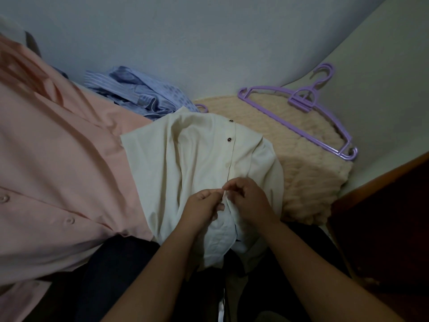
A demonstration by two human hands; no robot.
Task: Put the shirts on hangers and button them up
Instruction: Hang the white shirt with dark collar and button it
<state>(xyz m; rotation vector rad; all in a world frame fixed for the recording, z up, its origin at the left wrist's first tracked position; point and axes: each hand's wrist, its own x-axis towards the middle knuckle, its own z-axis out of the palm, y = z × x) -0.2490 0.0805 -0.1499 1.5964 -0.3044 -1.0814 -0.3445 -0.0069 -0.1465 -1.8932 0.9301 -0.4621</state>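
A cream shirt lies in front of me, collar away from me, with two dark buttons done up along its placket. A purple hook peeks out at its collar, so a hanger sits inside it. My left hand and my right hand meet low on the placket, and both pinch the cream fabric edges between thumb and fingers. The button between them is hidden by my fingers. A pink shirt with buttons closed lies spread out at the left.
A spare purple hanger lies on a beige fluffy cushion at the right. Crumpled blue shirts are heaped behind the pink one. A dark wooden piece of furniture stands at the right edge. The wall is close behind.
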